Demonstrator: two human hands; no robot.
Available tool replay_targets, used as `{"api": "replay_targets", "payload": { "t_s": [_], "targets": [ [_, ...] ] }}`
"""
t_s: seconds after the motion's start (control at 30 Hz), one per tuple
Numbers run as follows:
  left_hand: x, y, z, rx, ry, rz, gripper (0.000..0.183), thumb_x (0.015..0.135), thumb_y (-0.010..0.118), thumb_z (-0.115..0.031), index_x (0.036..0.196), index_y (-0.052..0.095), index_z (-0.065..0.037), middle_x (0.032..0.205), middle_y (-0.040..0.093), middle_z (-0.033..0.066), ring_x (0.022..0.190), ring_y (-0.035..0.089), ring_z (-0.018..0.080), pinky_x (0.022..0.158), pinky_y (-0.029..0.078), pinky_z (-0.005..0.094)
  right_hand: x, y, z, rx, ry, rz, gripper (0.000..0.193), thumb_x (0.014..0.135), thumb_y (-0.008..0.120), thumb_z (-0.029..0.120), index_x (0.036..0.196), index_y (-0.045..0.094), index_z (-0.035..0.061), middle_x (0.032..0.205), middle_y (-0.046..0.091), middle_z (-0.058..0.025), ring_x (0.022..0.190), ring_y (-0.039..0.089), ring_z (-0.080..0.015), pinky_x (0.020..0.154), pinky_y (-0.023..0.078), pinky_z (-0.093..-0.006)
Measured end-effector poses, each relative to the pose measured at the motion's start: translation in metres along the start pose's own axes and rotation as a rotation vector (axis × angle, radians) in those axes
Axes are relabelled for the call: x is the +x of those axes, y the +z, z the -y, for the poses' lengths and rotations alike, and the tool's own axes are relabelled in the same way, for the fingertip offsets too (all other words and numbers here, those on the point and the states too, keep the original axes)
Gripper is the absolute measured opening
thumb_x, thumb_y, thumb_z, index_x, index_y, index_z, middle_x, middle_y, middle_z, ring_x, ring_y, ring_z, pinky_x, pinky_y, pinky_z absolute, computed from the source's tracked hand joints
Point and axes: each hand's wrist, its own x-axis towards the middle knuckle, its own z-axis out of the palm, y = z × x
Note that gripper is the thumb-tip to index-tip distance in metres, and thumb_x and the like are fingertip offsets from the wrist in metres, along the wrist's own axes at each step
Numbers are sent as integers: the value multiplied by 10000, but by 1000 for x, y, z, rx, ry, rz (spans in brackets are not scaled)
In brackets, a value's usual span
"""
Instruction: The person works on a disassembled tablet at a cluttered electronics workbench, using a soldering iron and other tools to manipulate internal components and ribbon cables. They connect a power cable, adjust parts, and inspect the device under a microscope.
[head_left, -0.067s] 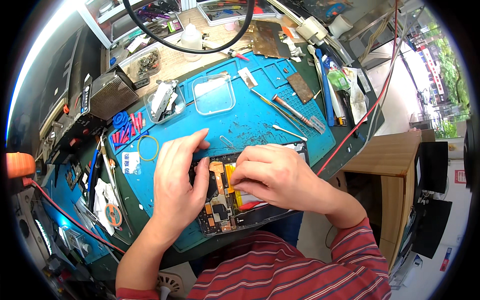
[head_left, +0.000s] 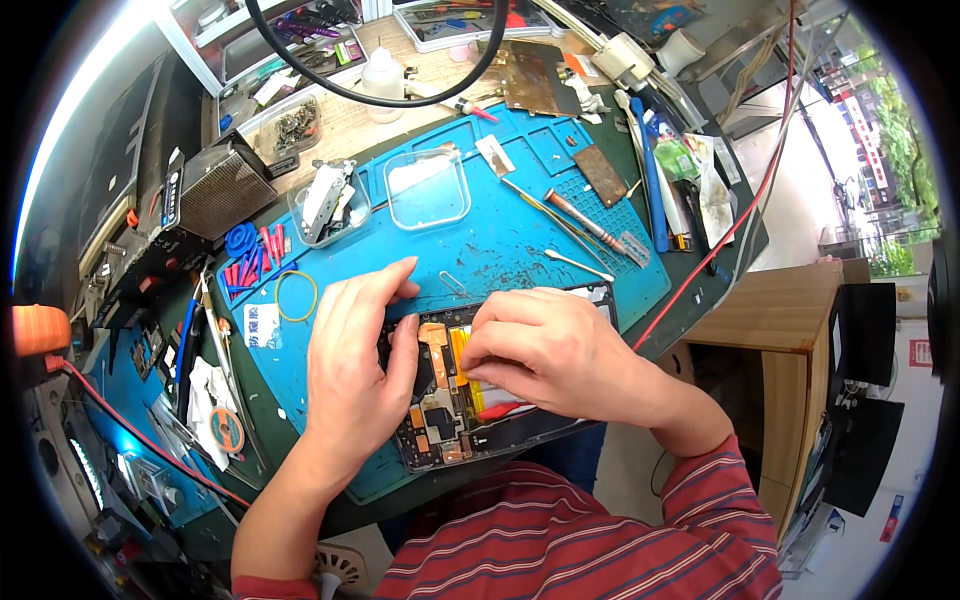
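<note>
An opened tablet (head_left: 428,452) lies tilted on the blue mat near my body. Copper-coloured pads and dark circuit boards show on its left part, with a yellow-edged battery (head_left: 480,398) beside them. My left hand (head_left: 355,365) is open at the tablet's left edge, its thumb over the casing and its fingers stretched out past the far edge. Over the battery, my right hand (head_left: 545,350) is closed, thumb and fingertips pinched at the yellow strip (head_left: 460,342). What sits between those fingertips is hidden. A red tab (head_left: 503,411) lies below the right hand.
Beyond the tablet, a paper clip (head_left: 453,284), a cotton swab (head_left: 580,265), tweezers (head_left: 560,222) and a clear plastic tub (head_left: 428,222) lie on the blue mat (head_left: 400,250). A tub of metal parts (head_left: 330,205) and a yellow rubber band (head_left: 296,296) are at left. A red cable (head_left: 700,275) crosses the right side.
</note>
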Motion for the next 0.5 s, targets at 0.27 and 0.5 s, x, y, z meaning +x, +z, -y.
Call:
{"api": "replay_targets", "payload": {
  "t_s": [0.27,0.5],
  "targets": [
    [0,-1,0,9,10,-6,471,872,709,86,1328,636,-6,1108,712,144,1032,654,332,907,530,427,3,-5,9,11,-7,-9,134,872,793,118,988,732,89,1009,659,-58,910,697,-280,762,565,-403],
    [1,0,0,4,16,-8,466,872,719,74,1324,639,-6,1109,711,145,1033,650,332,911,527,429,19,4,-2,56,126,-253,161,906,808,76,1062,774,52,982,772,-86,795,740,-193,665,565,-286]
  ]
}}
